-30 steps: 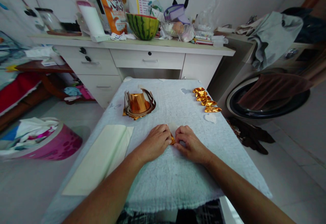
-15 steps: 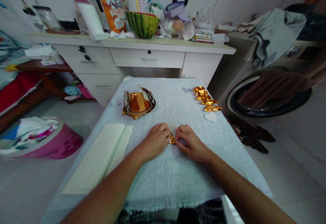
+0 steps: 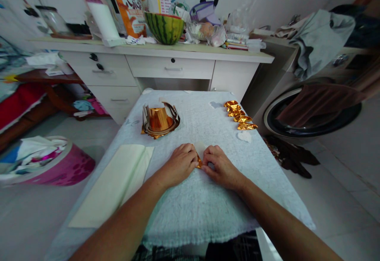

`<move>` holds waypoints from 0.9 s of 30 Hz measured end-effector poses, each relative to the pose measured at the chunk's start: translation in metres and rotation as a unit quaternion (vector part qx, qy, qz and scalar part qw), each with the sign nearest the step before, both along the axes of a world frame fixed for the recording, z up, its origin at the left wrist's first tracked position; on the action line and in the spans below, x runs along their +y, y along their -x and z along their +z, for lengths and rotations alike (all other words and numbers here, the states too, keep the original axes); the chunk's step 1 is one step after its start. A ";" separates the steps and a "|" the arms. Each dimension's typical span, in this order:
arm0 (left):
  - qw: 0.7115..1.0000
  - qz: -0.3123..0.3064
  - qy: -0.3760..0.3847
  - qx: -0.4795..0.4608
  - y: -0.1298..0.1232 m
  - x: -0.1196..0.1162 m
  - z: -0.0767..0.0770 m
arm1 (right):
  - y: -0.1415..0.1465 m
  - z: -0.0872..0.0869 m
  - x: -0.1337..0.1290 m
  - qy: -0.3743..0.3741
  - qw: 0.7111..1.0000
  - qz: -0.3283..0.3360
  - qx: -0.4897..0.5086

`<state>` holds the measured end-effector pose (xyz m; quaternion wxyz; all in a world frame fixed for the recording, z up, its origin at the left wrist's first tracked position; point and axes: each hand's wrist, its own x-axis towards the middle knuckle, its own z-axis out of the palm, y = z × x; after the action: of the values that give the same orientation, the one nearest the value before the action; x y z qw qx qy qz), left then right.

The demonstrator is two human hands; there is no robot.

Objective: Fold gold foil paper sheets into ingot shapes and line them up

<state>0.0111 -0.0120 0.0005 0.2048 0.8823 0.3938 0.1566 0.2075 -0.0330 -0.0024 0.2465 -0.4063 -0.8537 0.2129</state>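
Both hands meet over the middle of a cloth-covered table (image 3: 202, 209). Between them is a small piece of gold foil paper (image 3: 199, 162), mostly covered by fingers. My left hand (image 3: 183, 161) is closed on its left side, fingertips pressed down. From the right, my right hand (image 3: 219, 164) pinches its other edge between thumb and fingers. Beyond my left hand sits a curled stack of gold foil paper (image 3: 160, 120). Several folded gold foil pieces (image 3: 240, 115) lie in an overlapping row at the far right of the table.
Cream paper sheets (image 3: 109, 185) lie by my left forearm. A pink waste bin (image 3: 68, 164) stands on the floor at left. Behind the table is a white desk (image 3: 172, 69) bearing a watermelon half (image 3: 165, 28). A washing machine (image 3: 311, 110) stands at right.
My right hand has moved slightly left, closer to my left hand, and less of the gold foil paper shows between them. The view has shifted a little.
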 end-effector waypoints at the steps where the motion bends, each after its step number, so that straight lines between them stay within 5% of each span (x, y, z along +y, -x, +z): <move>1: 1.000 0.000 0.001 -0.001 0.000 0.000 0.001 | 0.000 0.000 0.000 -0.001 1.000 -0.002 0.000; 27: 0.999 0.029 -0.006 -0.012 -0.002 -0.002 0.000 | 0.009 -0.001 -0.003 -0.005 0.998 -0.052 -0.028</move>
<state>0.0131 -0.0145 0.0001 0.1994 0.8700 0.4153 0.1757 0.1988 -0.0363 -0.0030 0.2353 -0.4546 -0.8390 0.1844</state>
